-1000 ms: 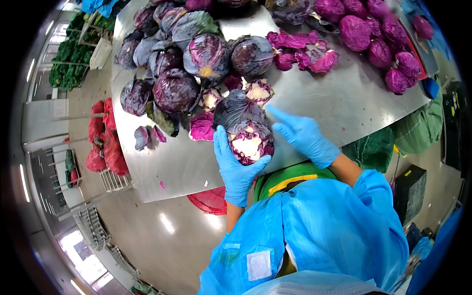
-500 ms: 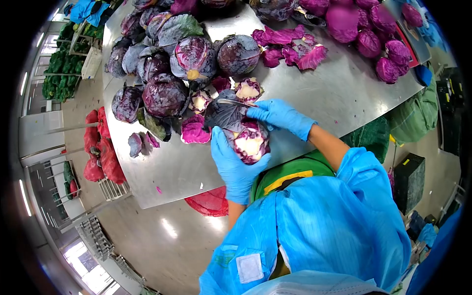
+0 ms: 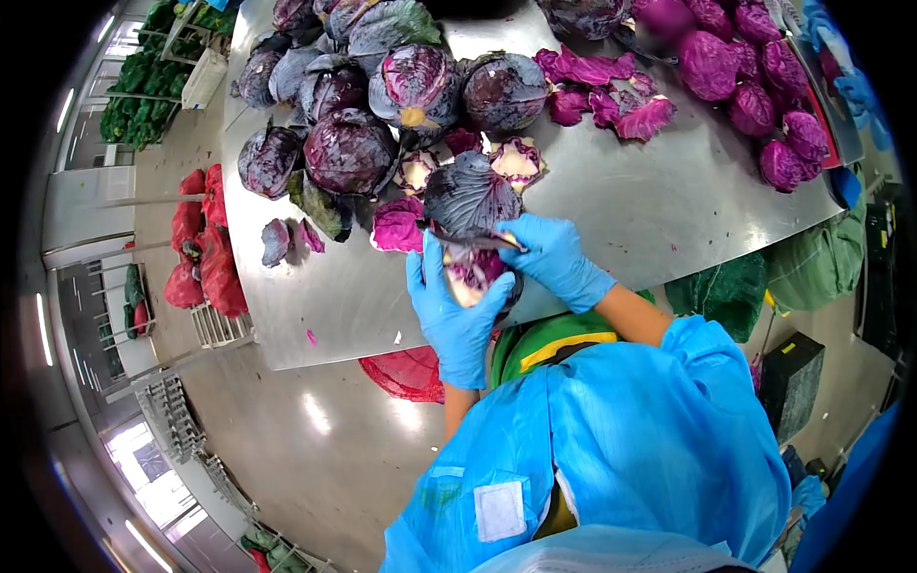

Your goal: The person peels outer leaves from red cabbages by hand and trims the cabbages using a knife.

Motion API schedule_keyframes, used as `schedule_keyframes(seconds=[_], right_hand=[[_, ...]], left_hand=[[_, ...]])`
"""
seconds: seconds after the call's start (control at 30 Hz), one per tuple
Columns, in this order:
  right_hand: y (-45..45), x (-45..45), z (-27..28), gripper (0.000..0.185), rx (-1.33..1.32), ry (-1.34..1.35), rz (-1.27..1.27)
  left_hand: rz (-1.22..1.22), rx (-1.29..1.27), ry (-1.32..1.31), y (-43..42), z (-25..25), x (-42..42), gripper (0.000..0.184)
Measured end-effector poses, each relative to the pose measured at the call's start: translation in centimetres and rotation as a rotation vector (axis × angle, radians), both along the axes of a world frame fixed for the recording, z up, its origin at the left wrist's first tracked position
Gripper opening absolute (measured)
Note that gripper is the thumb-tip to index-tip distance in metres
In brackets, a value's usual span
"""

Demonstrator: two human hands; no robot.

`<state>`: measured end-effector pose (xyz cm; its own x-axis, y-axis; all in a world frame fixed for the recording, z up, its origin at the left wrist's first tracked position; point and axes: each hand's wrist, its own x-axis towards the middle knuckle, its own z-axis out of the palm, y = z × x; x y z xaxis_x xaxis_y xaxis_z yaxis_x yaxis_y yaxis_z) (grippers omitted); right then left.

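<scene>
A red cabbage (image 3: 470, 279) with a pale cut base faces up near the table's front edge. My left hand (image 3: 455, 320) is wrapped round its near left side, in a blue glove. From the right, my right hand (image 3: 559, 263), also gloved, pinches the edge of a dark outer cabbage leaf (image 3: 470, 243) at the top of the head. Just beyond lies a loose veined leaf (image 3: 472, 196). Two cut stem pieces, one on the left (image 3: 416, 172) and one on the right (image 3: 517, 160), lie behind it. A bright purple leaf (image 3: 397, 224) is left of my hands.
Unpeeled dark cabbages (image 3: 351, 153) are heaped at the back left of the metal table (image 3: 659, 205). Peeled purple cabbages (image 3: 709, 67) stand at the back right, with torn leaves (image 3: 611, 91) between. Red mesh sacks (image 3: 212, 248) stand on the floor to the left.
The dark veined leaf that was by my right fingers now lies on the table beyond the cabbage. My right hand has come closer to the head and grips another leaf. The view has shifted.
</scene>
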<state>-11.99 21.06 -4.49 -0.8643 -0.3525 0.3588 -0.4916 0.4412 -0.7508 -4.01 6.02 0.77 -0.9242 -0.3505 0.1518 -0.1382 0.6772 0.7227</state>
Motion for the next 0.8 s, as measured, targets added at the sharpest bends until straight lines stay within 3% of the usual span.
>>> schedule_keyframes(seconds=[0.07,0.1,0.17,0.23,0.37,0.4,0.43,0.5,0.57,0.6,0.73,0.8], right_hand=[[0.9,-1.9,-1.6,0.017,0.083,0.005,-0.083],[2.2,-3.4,-3.1,0.018,-0.018,-0.272,-0.156],[4.1,-4.2,-3.2,0.028,0.473,-0.415,-0.200],[4.7,-4.4,-1.6,0.042,0.316,-0.347,-0.255],[5.5,-3.1,4.3,0.065,0.233,-0.263,-0.212],[5.0,-2.6,2.2,0.061,0.105,-0.045,-0.135],[4.6,-1.9,3.1,0.062,0.209,-0.107,-0.048],[2.9,-0.2,5.7,0.064,0.413,-0.234,0.130],[2.4,0.2,6.1,0.068,0.394,-0.191,0.168],[2.5,0.1,6.7,0.067,0.445,-0.204,0.202],[2.4,-0.2,5.7,0.059,0.542,-0.082,0.138],[2.5,-1.4,2.8,0.054,0.394,-0.090,0.023]], left_hand=[[-0.034,-0.075,-0.015,0.3,0.7,-0.5,0.102],[-0.066,-0.073,-0.002,-0.1,0.6,-0.1,0.101],[-0.150,-0.010,0.046,-1.7,-0.3,0.7,0.099],[-0.246,-0.007,0.104,-2.4,0.2,1.7,0.104],[0.070,0.340,0.145,-1.9,-3.4,3.5,0.114],[0.101,0.454,0.122,-1.1,-3.7,3.0,0.116],[0.132,0.568,0.096,-0.5,-3.1,2.3,0.118],[0.029,0.253,0.105,0.2,-1.6,1.2,0.120],[0.058,0.360,0.153,1.2,-2.4,0.7,0.121],[0.052,0.260,0.124,1.2,-2.4,0.5,0.123],[0.019,-0.039,-0.016,1.8,-1.2,-0.6,0.123],[-0.030,-0.159,-0.010,2.6,-0.6,-0.7,0.124]])
